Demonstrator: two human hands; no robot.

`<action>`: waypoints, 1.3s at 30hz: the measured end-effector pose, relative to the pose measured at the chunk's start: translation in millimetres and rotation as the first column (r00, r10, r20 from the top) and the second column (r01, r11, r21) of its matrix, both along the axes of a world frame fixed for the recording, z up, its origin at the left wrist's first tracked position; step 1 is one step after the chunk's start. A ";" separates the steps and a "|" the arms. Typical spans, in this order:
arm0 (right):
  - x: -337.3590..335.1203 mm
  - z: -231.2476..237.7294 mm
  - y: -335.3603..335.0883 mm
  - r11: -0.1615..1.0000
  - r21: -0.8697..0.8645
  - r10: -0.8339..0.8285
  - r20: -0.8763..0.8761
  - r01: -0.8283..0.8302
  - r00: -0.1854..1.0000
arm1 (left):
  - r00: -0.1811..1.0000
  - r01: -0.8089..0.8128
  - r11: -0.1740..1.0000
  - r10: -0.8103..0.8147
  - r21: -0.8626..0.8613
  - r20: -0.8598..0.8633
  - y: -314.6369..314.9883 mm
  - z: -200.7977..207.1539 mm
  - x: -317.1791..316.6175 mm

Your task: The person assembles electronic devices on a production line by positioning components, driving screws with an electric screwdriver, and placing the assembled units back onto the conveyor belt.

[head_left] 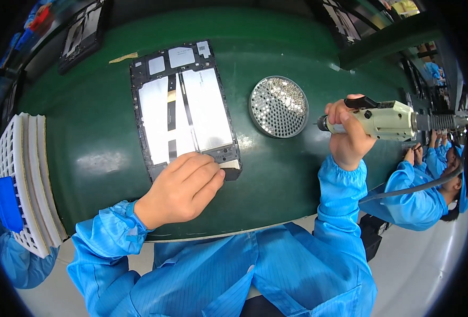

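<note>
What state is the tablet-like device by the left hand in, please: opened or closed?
Opened: no cover lies over its upward face, and the device shows pale silver panels and dark strips.

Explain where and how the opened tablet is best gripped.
Probably by the dark frame along both long sides, hands coming from left and right: the opened tablet lies flat, and holding that narrow border avoids pressing its broad silvery panels.

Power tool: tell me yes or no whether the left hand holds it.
No, the right hand grips the power tool, while the left hand is at the tablet's near end.
</note>
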State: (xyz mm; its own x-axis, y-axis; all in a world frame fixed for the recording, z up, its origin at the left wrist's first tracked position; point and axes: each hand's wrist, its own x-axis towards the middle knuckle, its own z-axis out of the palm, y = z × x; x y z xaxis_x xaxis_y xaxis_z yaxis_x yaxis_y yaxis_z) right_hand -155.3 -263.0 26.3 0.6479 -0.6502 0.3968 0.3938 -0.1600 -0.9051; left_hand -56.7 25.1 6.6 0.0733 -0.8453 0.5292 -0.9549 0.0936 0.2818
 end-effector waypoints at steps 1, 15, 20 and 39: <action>0.1 -0.9 -0.7 1.000 0.002 0.001 -0.009 -0.001 1.000 | 0.999 -0.034 0.999 0.034 -0.028 -0.010 -1.7 -3.0 -0.1; -0.5 1.4 -0.5 0.997 -0.030 0.073 0.048 -0.071 0.996 | 0.986 -0.162 0.986 0.160 0.047 0.049 -8.5 -3.1 -15.9; 0.2 9.3 3.5 0.991 -0.057 0.120 0.042 -0.117 0.992 | 0.969 -0.198 0.980 0.192 0.025 0.157 -7.6 -6.1 -22.6; 14.9 17.3 35.5 0.963 -0.009 0.267 0.087 -0.268 0.960 | 0.998 -0.058 0.966 0.064 0.254 -0.013 -9.1 8.6 7.4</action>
